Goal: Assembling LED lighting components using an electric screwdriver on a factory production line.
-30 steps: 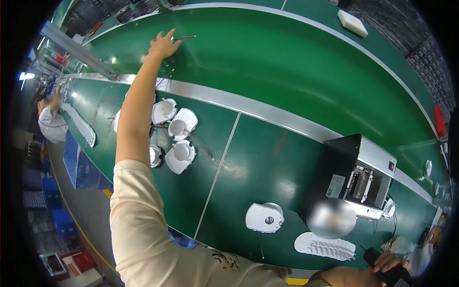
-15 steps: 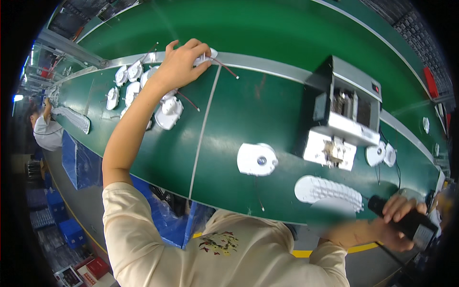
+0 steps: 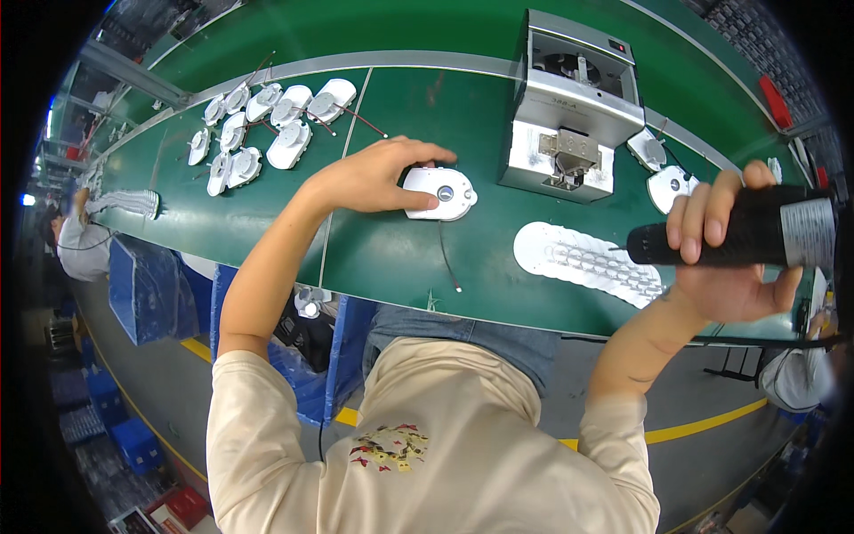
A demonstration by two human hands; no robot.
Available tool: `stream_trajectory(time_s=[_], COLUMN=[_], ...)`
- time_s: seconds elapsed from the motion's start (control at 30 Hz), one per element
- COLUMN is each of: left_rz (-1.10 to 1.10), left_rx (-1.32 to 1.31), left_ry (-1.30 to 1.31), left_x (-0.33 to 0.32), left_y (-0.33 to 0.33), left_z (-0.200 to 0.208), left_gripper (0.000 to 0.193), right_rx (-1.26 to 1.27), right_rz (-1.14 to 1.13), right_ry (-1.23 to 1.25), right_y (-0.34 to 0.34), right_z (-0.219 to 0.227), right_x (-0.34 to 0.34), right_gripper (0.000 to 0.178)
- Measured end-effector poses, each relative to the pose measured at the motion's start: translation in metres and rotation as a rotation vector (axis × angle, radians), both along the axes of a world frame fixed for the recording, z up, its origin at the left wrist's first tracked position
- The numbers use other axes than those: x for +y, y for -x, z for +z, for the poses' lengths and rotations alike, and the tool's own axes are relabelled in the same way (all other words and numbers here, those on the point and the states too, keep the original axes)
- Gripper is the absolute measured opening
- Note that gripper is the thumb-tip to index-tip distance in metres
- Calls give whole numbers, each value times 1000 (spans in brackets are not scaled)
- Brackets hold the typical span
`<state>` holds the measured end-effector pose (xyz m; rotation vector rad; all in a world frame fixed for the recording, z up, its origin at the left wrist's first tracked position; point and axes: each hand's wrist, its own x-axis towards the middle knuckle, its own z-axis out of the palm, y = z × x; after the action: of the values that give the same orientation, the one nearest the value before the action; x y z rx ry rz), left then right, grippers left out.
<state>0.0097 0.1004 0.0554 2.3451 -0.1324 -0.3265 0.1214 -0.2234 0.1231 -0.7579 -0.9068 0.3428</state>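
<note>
My left hand (image 3: 387, 176) is on a white plastic housing (image 3: 455, 201) on the green bench, its thumb on the near edge and its fingers curled over the far side. The housing has a round metal-looking centre, and a thin dark wire trails from it towards me. My right hand (image 3: 725, 236) is wrapped round a black electric screwdriver (image 3: 756, 233), held above the bench at the right with its thin bit pointing left. Beneath the bit lies an overlapping row of white plastic discs (image 3: 556, 254).
Several white housings with wires (image 3: 289, 142) lie at the far left of the bench (image 3: 382, 258). A grey metal machine (image 3: 578, 98) stands at the back right, with two white parts (image 3: 667, 185) beside it. Blue bins (image 3: 151, 289) stand below the bench; a co-worker (image 3: 84, 245) is at far left.
My left hand has come back from the far-left group, where another white housing now lies, to the housing in front of me. My right hand has lifted the screwdriver up and forward. The view has shifted.
</note>
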Motion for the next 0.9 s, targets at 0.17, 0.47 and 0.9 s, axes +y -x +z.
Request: stream_trajectory(time_s=[0.17,0.47,0.9], left_rz=[-122,331,299], left_rx=[-184,-113,167], left_ry=[25,631,945], left_x=[-11,-30,-113], left_y=[-1,11,17], left_z=[-17,-18,-23], left_gripper=[46,32,48], right_rx=[-44,-36,-104], right_rz=[98,80,200], right_ry=[-20,39,-40], right_y=[-9,-1,13], right_z=[-1,4,11], right_x=[11,32,57], right_gripper=[82,86,81])
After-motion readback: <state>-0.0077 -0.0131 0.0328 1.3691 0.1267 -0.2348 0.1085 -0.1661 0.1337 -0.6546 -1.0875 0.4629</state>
